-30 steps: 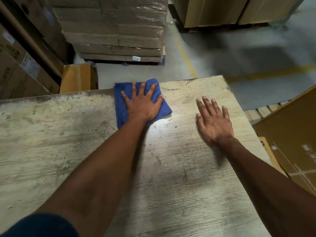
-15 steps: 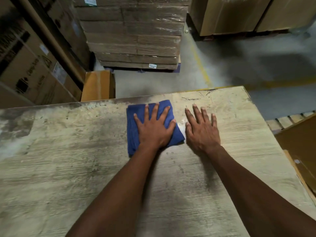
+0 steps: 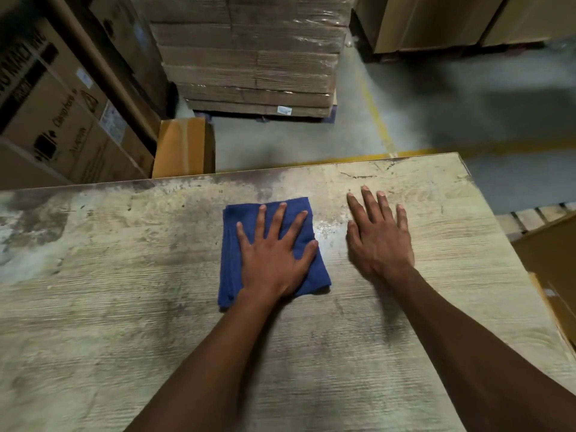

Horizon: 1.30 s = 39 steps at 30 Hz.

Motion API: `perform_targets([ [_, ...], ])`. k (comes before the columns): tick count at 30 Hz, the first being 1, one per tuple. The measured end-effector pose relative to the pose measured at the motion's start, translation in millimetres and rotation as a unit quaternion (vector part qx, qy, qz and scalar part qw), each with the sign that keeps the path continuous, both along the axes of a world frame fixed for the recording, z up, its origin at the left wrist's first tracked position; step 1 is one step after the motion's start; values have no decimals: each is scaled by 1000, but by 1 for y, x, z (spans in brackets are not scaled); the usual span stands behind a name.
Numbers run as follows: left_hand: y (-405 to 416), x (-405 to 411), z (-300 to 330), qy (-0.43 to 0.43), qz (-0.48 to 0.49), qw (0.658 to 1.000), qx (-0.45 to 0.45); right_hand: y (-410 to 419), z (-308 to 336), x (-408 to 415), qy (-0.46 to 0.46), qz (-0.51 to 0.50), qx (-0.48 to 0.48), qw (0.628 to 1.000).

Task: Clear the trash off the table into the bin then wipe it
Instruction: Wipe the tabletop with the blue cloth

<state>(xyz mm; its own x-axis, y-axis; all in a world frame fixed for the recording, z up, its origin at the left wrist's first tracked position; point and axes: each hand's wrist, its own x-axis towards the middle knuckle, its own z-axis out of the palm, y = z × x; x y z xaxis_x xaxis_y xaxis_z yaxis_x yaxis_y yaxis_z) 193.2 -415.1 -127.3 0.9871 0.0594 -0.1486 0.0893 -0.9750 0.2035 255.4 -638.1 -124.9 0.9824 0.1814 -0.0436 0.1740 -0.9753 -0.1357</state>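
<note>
A folded blue cloth (image 3: 232, 244) lies on the worn, stained wooden table (image 3: 124, 291), a little back from the far edge. My left hand (image 3: 276, 255) presses flat on the cloth with its fingers spread. My right hand (image 3: 378, 235) rests flat on the bare tabletop just right of the cloth, fingers straight, not touching it. No trash and no bin show in this view.
Beyond the table's far edge stand a small brown cardboard box (image 3: 185, 146) on the floor, a wrapped pallet of flat cartons (image 3: 249, 54) and large printed boxes (image 3: 56, 120) at the left. More cartons (image 3: 551, 263) sit off the table's right edge.
The cloth under my left hand has slid toward me and to the left across the table. My right hand came close beside the cloth, then a gap opened between them again.
</note>
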Motion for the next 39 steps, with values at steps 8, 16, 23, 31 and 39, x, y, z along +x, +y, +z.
perform_targets([
  [8,37,118,6,14,43,999,-4,-1,-5,1,-11,10,-3,1000],
  [16,6,17,-2,-11,-28,1000,-1,1,2,-5,6,10,23,1000],
  [23,-77,-117,4,-1,-103,995,-16,19,25,-87,-25,-72,347,935],
  [31,-45,-107,27,-187,73,915,-350,51,38,-178,-19,-102,372,922],
  [39,35,-90,-6,-107,-39,991,-64,68,-8,-203,-4,-8,38,999],
])
